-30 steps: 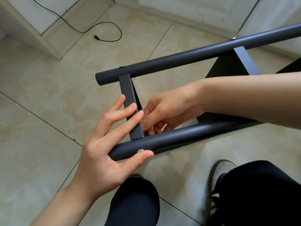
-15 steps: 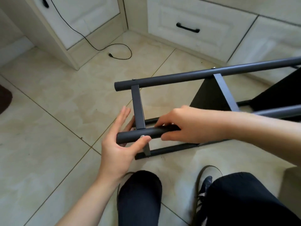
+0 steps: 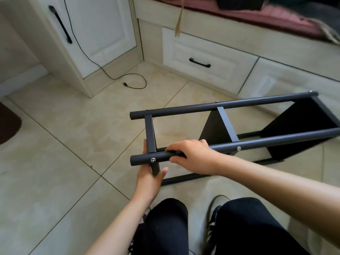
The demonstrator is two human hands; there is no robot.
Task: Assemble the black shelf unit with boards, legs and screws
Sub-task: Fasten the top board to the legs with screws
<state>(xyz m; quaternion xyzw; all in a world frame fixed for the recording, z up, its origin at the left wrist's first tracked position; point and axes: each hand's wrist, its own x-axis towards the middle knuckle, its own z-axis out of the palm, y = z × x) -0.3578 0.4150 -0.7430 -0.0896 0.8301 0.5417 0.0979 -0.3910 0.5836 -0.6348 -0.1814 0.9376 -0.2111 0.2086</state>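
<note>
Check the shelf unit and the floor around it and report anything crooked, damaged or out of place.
Nothing stands out. The shelf unit lies on its side on the floor, boards square to the legs. The right hand grips the near leg; the left hand holds the end board.

There are no words, numbers, labels or signs to read anywhere here.
</note>
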